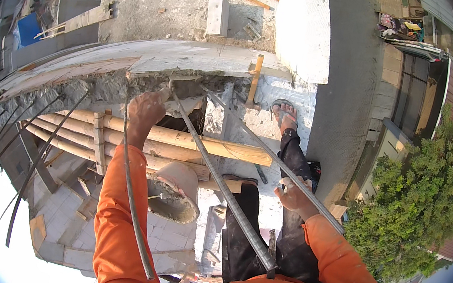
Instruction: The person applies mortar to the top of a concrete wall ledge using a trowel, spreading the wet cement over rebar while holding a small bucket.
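My left hand (147, 110) is closed at the broken edge of the concrete slab (203, 60), beside a thin upright rebar (129, 180). Whatever its fingers hold is hidden. On the right, my right hand (295, 197) is wrapped around a slanting ribbed rebar (263, 151), which runs from the slab edge past my forearm. A thicker ribbed rebar (215, 177) rises between my arms toward my chest. Below my left hand, a mortar-crusted bucket (174, 206) sits tilted beside bamboo poles, its mouth toward me.
Bamboo poles (179, 146) cross under the slab edge. A wooden handle (255, 82) stands near my sandalled foot (284, 115) on a narrow ledge beside a drop to the road (347, 83). More rebars (42, 156) stick out at left. A pale block (217, 16) lies on the slab.
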